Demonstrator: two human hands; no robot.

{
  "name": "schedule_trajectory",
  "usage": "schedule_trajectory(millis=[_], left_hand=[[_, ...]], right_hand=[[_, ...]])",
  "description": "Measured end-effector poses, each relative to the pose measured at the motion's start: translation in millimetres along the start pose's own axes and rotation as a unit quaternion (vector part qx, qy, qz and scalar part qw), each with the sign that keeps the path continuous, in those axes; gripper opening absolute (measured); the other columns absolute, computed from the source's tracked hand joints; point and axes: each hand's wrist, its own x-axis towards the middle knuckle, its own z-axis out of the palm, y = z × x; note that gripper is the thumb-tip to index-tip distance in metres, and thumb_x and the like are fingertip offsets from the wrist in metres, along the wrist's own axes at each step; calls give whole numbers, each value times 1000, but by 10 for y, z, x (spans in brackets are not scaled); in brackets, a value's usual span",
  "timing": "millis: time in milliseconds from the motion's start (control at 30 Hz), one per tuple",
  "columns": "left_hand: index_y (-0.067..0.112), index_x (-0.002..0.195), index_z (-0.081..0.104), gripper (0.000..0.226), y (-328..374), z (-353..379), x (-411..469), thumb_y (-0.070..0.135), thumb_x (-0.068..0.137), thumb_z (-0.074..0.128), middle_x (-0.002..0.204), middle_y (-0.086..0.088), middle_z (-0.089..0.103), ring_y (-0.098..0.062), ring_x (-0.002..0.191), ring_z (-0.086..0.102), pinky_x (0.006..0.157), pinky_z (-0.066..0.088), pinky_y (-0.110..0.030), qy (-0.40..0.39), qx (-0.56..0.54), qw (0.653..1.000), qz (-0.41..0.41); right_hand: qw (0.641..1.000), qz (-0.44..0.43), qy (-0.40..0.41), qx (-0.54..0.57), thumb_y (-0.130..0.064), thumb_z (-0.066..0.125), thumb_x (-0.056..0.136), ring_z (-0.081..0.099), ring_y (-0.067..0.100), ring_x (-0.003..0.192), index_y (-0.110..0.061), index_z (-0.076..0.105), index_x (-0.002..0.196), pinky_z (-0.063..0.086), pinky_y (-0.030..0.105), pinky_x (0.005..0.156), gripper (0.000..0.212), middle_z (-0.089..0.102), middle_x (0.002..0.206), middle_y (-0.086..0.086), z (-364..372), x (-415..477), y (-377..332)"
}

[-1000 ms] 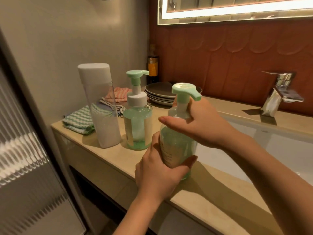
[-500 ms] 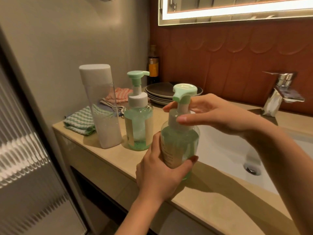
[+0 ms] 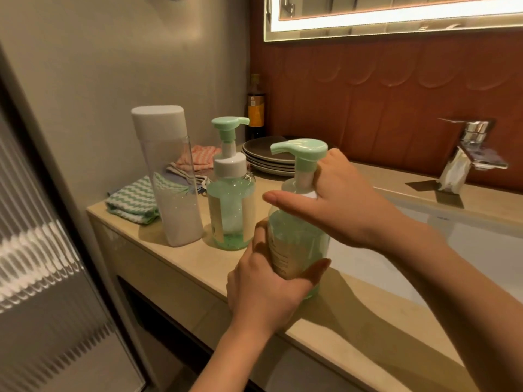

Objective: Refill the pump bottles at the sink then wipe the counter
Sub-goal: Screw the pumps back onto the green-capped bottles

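Note:
A clear green pump bottle [image 3: 294,241] with a mint pump head stands at the counter's front edge beside the sink. My left hand [image 3: 266,290] grips its body from below and in front. My right hand [image 3: 336,199] wraps round the white collar under the pump head, thumb stretched out to the left. A second, nearly empty pump bottle [image 3: 230,205] stands just to the left. Further left stands a tall clear refill bottle [image 3: 169,182] with a white cap and whitish liquid in its lower half.
Folded cloths, green-and-white [image 3: 133,202] and pink [image 3: 201,157], lie by the left wall. Stacked dark plates [image 3: 268,157] and a dark glass bottle [image 3: 256,108] sit in the corner. The white sink basin [image 3: 481,250] and chrome tap [image 3: 472,154] lie to the right on the beige counter [image 3: 181,264].
My right hand has turned on the bottle's collar, and the pump spout has swung from pointing right to pointing left. My left hand keeps its hold on the bottle's body.

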Motion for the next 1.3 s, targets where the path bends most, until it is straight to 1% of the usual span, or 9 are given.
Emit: schedule_trajectory(millis=[100,233,333,467,667,800,900,1033,1300], left_hand=[[41,120,32,91,-12,7,2,89,43,42,93,19,51,-23,97,59,79,48,-35,-3,-12,1000,3],[48,118,18,86,-24,7,7,87,45,41,83,34,37,-7,83,44,76,40,-28,-10,-8,1000,20],[41,129,20,95,-26,2,1,84,46,40,86,40,29,0,87,36,78,33,-24,-12,-3,1000,23],[39,130,28,95,-20,-7,4,84,47,39,86,40,32,0,86,38,77,33,-24,-13,-11,1000,22],[50,122,23,84,-23,-5,10,81,47,45,86,38,37,-2,84,42,75,37,-26,-11,-25,999,23],[51,119,21,84,-27,4,12,80,44,46,83,38,37,-11,90,53,77,40,-27,-14,-25,999,15],[51,118,24,83,-42,11,8,83,44,46,84,31,45,-17,95,58,78,45,-30,-9,-30,999,15],[53,114,22,80,-42,10,9,83,45,46,85,32,45,-8,83,49,77,45,-31,-2,-31,999,29],[48,118,31,81,-86,44,9,82,48,50,89,36,41,0,82,41,74,38,-27,21,-42,999,27]], right_hand=[[980,-5,-76,182,-65,41,71,48,15,98,-13,58,104,45,28,86,63,52,106,-2,-55,-18,24],[881,12,-236,409,-39,50,76,51,-25,85,-33,40,124,40,-2,68,49,50,109,-25,-154,-29,194],[864,2,-274,422,-30,59,84,46,-25,102,-35,32,135,36,-4,77,58,46,121,-32,-160,-6,341],[880,-20,-229,415,-23,58,83,56,-5,108,-21,56,120,44,9,84,37,64,112,-19,-155,31,336],[970,12,-64,235,-64,62,48,54,-6,87,-40,53,84,43,15,73,44,56,89,-23,-97,50,144],[975,1,-6,223,-46,70,71,55,15,76,-7,59,87,49,33,69,44,60,86,9,44,26,37],[962,-21,-40,270,-36,68,80,54,14,75,-2,59,93,45,24,64,36,61,89,12,28,20,28],[893,-17,-191,408,-34,63,78,55,-7,99,-26,54,115,46,7,76,39,56,115,-11,-30,24,210],[885,-27,-216,412,-38,61,81,56,4,108,-30,52,110,48,30,96,31,61,106,-15,-18,31,271]])
